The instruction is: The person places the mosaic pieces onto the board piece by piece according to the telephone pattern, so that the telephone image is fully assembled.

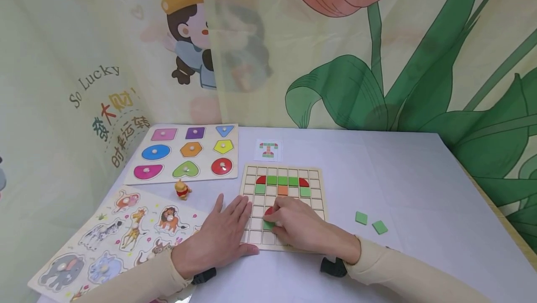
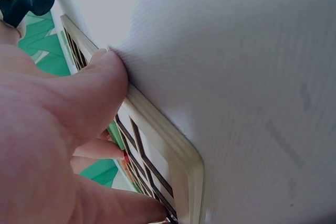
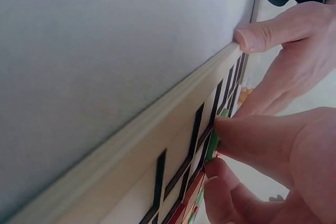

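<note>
A wooden grid board (image 1: pixel 316 200) lies on the white table, with red, green and orange tiles set in its upper cells. My left hand (image 1: pixel 222 228) rests at the board's left edge, fingers straight and thumb along the near edge. With thumb and index finger my right hand (image 1: pixel 299 223) pinches a green square tile (image 3: pixel 212 144) at a cell in the lower part of the board. Just above that tile sits a red curved tile (image 1: pixel 268 210), partly hidden by the fingers. Behind the board lies a small pattern card (image 1: pixel 268 150) showing a similar coloured figure.
Two loose green tiles (image 1: pixel 361 217) lie right of the board. A knob puzzle of coloured shapes (image 1: pixel 201 158) lies at the back left, an animal puzzle (image 1: pixel 105 219) at the front left. A small bear figurine (image 1: pixel 182 189) stands between them. A printed curtain (image 1: pixel 260 60) hangs behind.
</note>
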Motion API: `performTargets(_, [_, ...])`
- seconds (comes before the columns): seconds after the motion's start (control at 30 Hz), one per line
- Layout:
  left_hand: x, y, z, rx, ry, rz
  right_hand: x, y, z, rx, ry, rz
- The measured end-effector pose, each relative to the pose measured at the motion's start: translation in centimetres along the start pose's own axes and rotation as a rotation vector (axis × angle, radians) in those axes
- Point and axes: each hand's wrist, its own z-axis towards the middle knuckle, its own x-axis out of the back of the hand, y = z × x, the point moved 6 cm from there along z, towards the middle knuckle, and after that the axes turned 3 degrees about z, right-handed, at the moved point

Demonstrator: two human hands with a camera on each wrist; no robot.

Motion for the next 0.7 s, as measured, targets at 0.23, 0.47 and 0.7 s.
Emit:
performTargets(0.23, [0.0,0.1,0.0,0.0,0.001,-0.001,0.5,0.3,-0.8,-0.026,0.014,0.056])
performTargets(0.47, [0.1,0.2,-0.1,-0.005,0.027,-0.005,2.4,2.3,-3.1,-0.115,0.115,0.052])
performTargets(0.7, [0.1,0.1,-0.1,0.002,0.014,-0.024,4.1,6.2,-6.7,-0.298,0.177,0.081])
